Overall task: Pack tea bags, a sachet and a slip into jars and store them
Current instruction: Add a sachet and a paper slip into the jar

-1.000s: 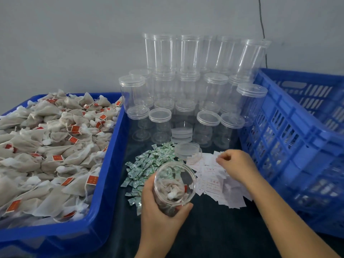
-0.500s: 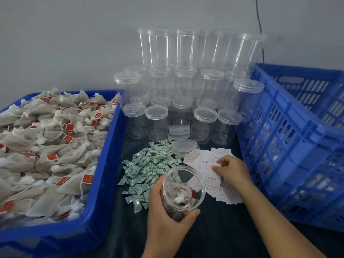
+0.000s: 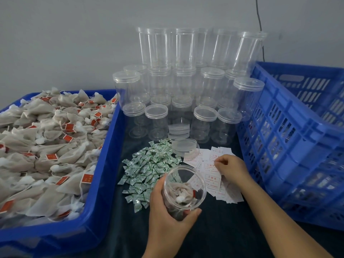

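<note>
Head view: we hold the open jar (image 3: pixel 184 190) in our left hand (image 3: pixel 169 215), fingers and thumb curled round its lower wall, with the mouth tilted toward the camera. Inside the jar we see tea bags (image 3: pixel 181 192) already lying at the bottom; we cannot tell if a sachet is among them. Our right hand (image 3: pixel 229 167) rests on the pile of white slips (image 3: pixel 212 170), with the fingers curled down on the paper. It looks like a pinch on one slip, but we cannot tell if a slip is really caught.

We judge that the step in hand is the slip. The next move calls for separating only one thin slip from the pile, lifting it, and dropping it in the jar mouth just beside.

The green sachets (image 3: pixel 149 168) lie in a heap on the dark table (image 3: pixel 223 229), left of the slips and touching the jar's left side in this view. A loose lid (image 3: pixel 184 147) lies just behind the slips, ready for closing. Empty jars (image 3: pixel 204 120) stand at the back edge. The tray of tea bags (image 3: pixel 104 192) fills the left edge, and the blue crate (image 3: pixel 279 146), we think for storing, stands at the right edge.
</note>
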Available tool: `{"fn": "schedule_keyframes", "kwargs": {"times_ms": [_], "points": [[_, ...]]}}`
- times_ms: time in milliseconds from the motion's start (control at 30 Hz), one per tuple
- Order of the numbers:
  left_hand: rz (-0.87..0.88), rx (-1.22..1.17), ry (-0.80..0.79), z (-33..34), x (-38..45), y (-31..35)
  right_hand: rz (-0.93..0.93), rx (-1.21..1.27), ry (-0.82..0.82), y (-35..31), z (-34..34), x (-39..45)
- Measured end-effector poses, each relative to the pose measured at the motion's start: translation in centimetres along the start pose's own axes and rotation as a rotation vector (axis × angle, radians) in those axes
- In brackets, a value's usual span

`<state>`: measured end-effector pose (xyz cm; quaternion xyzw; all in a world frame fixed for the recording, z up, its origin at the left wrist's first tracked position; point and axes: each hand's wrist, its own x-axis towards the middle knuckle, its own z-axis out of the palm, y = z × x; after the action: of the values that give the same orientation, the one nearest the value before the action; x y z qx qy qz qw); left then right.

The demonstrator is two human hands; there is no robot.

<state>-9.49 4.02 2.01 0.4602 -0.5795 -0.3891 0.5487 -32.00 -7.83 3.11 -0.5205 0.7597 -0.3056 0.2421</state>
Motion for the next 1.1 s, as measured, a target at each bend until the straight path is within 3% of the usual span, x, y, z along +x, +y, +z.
{"fn": "schedule_keyframes", "kwargs": {"times_ms": [567, 767, 900, 1100], "points": [[-0.005, 0.007, 0.001, -0.2, 0.0, 0.1, -0.147, -0.255, 0.022, 0.1, 0.0, 0.9], [0.003, 0.021, 0.003, -0.3, 0.0, 0.1, -0.248, -0.106, 0.173, -0.3, -0.4, 0.1], [0.003, 0.019, 0.003, -0.3, 0.0, 0.0, -0.163, 0.175, 0.1, -1.7, -1.8, -0.4], [0.0, -0.016, 0.005, -0.3, 0.1, 0.0, -0.18, 0.451, -0.059, -4.0, -4.3, -1.9]]}}
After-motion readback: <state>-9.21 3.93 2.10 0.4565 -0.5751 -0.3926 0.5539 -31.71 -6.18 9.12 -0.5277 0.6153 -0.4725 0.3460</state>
